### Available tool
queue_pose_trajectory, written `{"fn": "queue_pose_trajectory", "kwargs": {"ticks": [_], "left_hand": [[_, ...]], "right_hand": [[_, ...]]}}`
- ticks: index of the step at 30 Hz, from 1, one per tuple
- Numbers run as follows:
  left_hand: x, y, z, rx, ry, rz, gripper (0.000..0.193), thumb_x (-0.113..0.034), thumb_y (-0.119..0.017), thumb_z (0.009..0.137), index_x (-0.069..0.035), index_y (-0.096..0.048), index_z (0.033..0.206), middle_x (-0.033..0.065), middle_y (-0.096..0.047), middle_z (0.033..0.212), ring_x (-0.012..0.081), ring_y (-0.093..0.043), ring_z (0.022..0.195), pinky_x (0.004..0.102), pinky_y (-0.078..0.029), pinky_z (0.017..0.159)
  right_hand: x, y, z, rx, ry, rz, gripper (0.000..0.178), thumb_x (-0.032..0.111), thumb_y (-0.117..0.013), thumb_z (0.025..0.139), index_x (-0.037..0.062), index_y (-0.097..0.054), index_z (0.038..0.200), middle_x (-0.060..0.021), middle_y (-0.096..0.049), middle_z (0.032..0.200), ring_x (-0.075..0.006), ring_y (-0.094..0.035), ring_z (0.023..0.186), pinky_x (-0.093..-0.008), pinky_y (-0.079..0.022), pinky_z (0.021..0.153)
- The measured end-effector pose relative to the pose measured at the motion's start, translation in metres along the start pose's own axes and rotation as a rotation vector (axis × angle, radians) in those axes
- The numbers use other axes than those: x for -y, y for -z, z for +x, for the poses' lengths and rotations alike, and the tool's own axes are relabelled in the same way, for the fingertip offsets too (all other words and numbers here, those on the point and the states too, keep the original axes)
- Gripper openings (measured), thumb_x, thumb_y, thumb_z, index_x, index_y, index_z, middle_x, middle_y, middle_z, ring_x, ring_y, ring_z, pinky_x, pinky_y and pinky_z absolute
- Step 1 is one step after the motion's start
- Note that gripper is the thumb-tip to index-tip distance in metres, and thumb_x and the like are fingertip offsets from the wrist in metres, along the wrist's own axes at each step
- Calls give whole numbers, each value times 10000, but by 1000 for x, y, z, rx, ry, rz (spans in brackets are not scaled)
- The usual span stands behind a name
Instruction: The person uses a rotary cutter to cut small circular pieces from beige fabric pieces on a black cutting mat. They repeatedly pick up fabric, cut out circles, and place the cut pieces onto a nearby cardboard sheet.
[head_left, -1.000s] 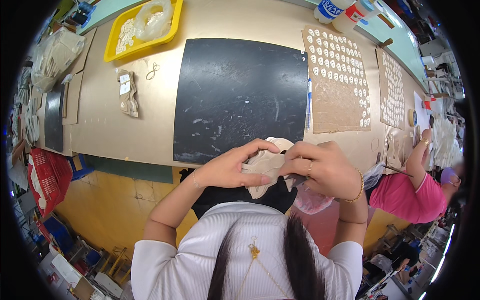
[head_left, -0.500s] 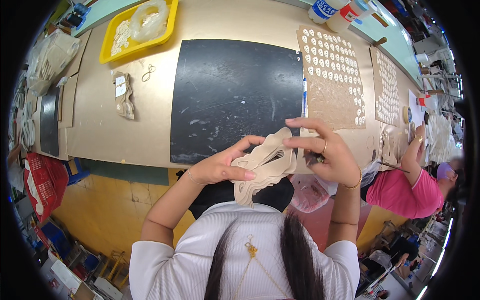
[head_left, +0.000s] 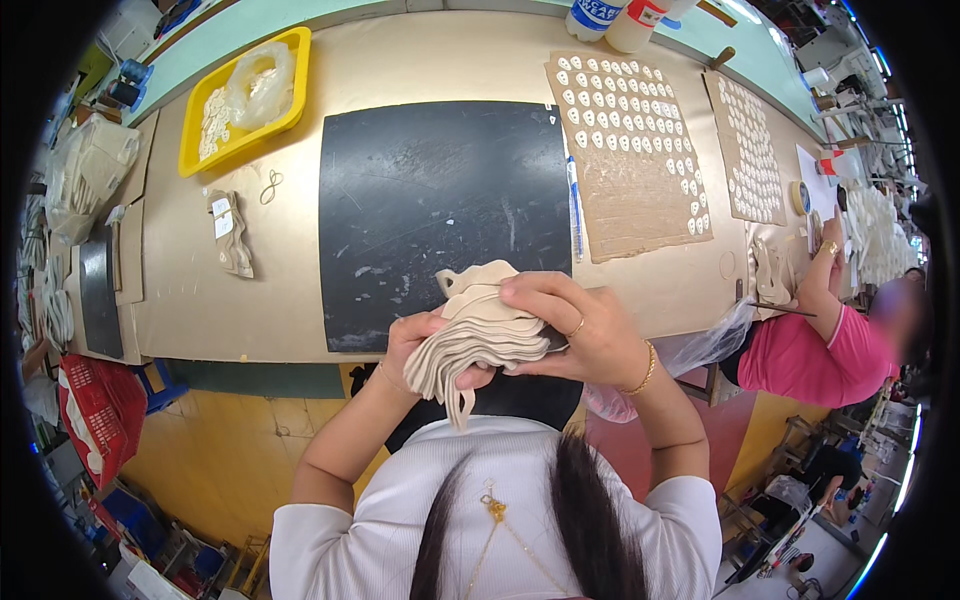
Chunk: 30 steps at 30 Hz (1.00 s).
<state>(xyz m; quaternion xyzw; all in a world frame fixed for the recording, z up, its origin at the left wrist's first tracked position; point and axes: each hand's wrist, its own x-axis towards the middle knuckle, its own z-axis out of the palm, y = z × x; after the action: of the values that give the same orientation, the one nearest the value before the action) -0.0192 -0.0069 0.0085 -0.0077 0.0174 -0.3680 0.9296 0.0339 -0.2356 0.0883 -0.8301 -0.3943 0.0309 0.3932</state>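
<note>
A stack of beige, wavy-edged cut pieces (head_left: 478, 338), leather or fabric, is held between both my hands over the table's near edge. Its layers fan out toward me, and one narrow piece hangs below the others. My left hand (head_left: 404, 345) is closed round the stack's left side, fingertips showing beneath it. From the right, my right hand (head_left: 585, 325) grips it with fingers on top and the thumb underneath. Something dark shows beside the right palm, too hidden to name. Behind the stack lies a black mat (head_left: 440, 200).
A blue-and-white pen (head_left: 574, 205) lies along the mat's right edge. Further right are brown boards (head_left: 630, 215) bearing rows of small pale pieces. A yellow tray (head_left: 190, 150), a tied bundle (head_left: 232, 235) and a rubber band (head_left: 270, 187) lie left. A co-worker in pink (head_left: 810, 355) sits right.
My right hand has come down from above the stack and closed on its right side. The stack has been turned and tilted, its layered edges now facing me. The view has shifted slightly.
</note>
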Motion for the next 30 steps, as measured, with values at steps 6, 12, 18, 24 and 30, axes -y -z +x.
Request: {"fn": "queue_pose_trajectory", "kwargs": {"ticks": [6, 12, 18, 24, 30], "left_hand": [[9, 6, 7, 37, 14, -172, 595, -407, -483, 929, 47, -539, 1309, 177, -658, 894, 204, -538, 583, 375, -410, 627], [16, 0, 23, 135, 147, -447, 646, -519, -467, 964, -68, -510, 1424, 261, -645, 1094, 317, -638, 700, 443, -529, 720], [19, 11, 32, -1, 173, -513, 755, -657, -363, 1008, -103, -395, 1521, 299, -618, 1275, 405, -686, 1063, 522, -548, 942], [14, 26, 32, -41, 222, -436, 760, -651, -354, 1020, -67, -411, 1504, 281, -630, 1259, 399, -643, 1149, 522, -510, 1001], [7, 32, 28, -47, 226, -343, 686, -559, -343, 1056, -52, -387, 1516, 270, -631, 1251, 405, -650, 1133, 513, -498, 1011]], "right_hand": [[-3, 2, -1, -52, 72, -141, 664, 205, -812, 638, 107, -642, 1272, -72, -691, 1138, -225, -704, 747, -318, -538, 593], [8, 31, 29, 78, -201, -62, 482, 249, -717, 729, 53, -684, 1168, -131, -725, 902, -283, -708, 693, -353, -560, 631], [-3, 78, 88, 402, -628, 58, 498, 363, -627, 793, -65, -714, 1031, -216, -692, 721, -298, -724, 682, -383, -565, 675], [-40, 97, 172, 436, -695, -96, 490, 410, -613, 823, -67, -719, 853, -171, -675, 649, -217, -694, 597, -331, -555, 607], [-58, 82, 262, 255, -609, 145, 420, 454, -553, 872, 66, -651, 744, -31, -561, 587, -73, -409, 467, -249, -272, 400]]}}
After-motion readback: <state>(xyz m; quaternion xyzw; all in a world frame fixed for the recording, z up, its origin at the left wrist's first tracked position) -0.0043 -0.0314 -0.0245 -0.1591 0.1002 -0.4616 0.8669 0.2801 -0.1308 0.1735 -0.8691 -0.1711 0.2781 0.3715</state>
